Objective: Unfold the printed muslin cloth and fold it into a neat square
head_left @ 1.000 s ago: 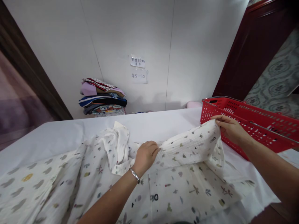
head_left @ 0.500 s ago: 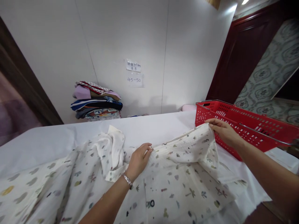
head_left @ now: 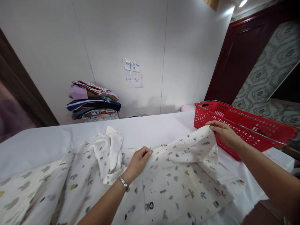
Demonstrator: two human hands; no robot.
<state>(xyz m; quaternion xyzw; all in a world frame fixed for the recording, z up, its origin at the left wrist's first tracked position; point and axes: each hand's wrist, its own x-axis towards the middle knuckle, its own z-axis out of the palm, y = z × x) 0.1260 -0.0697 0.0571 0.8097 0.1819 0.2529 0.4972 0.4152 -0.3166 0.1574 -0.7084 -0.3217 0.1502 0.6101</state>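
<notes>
A thin white cloth (head_left: 178, 184) printed with small palms, leaves and shapes is spread over the table's front, with its upper right part folded back and lifted. My right hand (head_left: 223, 132) pinches the raised corner of this cloth beside the red basket. Nearer the middle, my left hand (head_left: 140, 159) has thumb and fingers closed on the cloth's upper edge; a bracelet circles that wrist. The edge runs taut between both hands. Left of my left hand, a crumpled part of matching cloth (head_left: 110, 150) lies bunched. Cloth with larger grey shapes (head_left: 25, 178) shows at the far left.
A red perforated basket (head_left: 234, 128) with metal handles stands on the right. Folded clothes are piled in a stack (head_left: 93, 100) at the back left. A white sheet covers the table (head_left: 152, 129). Paper labels (head_left: 132, 79) hang on the white wall behind.
My left hand's fingers have closed onto the cloth's edge, which is pulled straighter. My right hand keeps its pinch on the corner. The whole view has shifted slightly.
</notes>
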